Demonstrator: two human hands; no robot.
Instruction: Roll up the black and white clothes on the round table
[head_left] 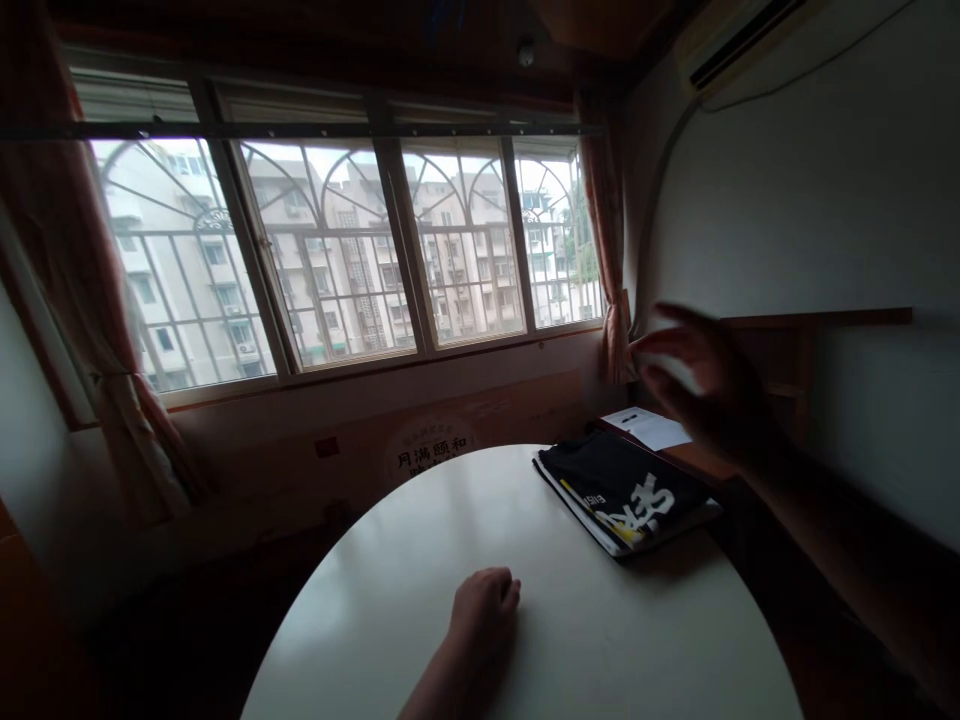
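The left hand (484, 605) rests on the round white tabletop (390, 590) with its fingers curled into a loose fist, and it holds nothing. The right hand (701, 385) is up in the air, off past the right edge of the tabletop. It is blurry, its fingers look spread apart, and something pale shows by the fingers, but it is too blurred to tell if the hand holds it. Below the right hand and a little to the left lies a folded black cloth (626, 490) with white and yellow print on it. It sits on the far right part of the tabletop and hangs a bit over the edge, well apart from the left hand. Behind the cloth is a dark wooden desk (694, 460) with a white sheet of paper (651, 428) on it, and the raised hand covers part of that desk. Farther back, a wide window (337, 260) with metal bars shows pale buildings outside. Reddish curtains (607, 250) hang at both sides. Under the window a brown board (431, 450) with printed signs leans on the wall.
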